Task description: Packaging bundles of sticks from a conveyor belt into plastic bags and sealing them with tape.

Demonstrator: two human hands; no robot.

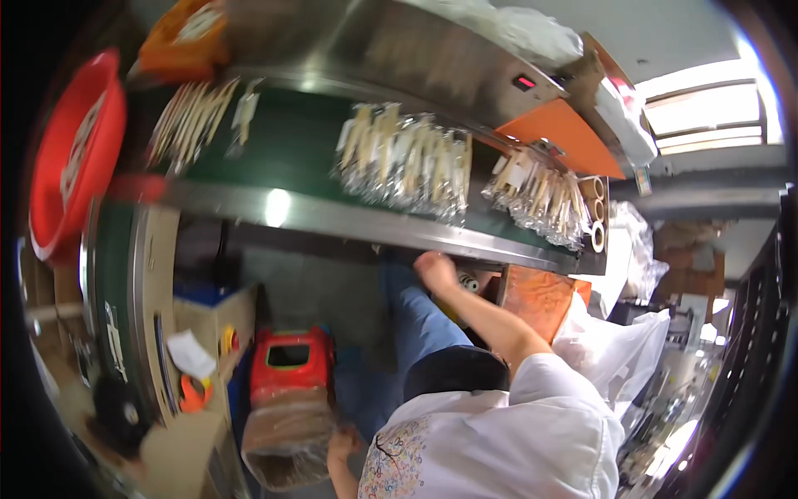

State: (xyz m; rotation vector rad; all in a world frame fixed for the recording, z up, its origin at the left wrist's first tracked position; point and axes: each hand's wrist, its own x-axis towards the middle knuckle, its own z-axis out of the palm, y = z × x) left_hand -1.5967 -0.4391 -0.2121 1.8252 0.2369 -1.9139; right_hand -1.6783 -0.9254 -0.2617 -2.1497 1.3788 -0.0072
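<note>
Hanging by the surface (287, 137), whose packets (403, 162) likely sit bunched for reach, the right hand (435, 271) and, beside the red plastic (264, 376), the left hand (342, 446) look curled, any hold unclear.

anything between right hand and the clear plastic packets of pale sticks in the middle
Yes: the long silver metal rail edging the flat green work surface crosses between the bare right hand and those clear plastic packets. Nothing else visible does.
</note>
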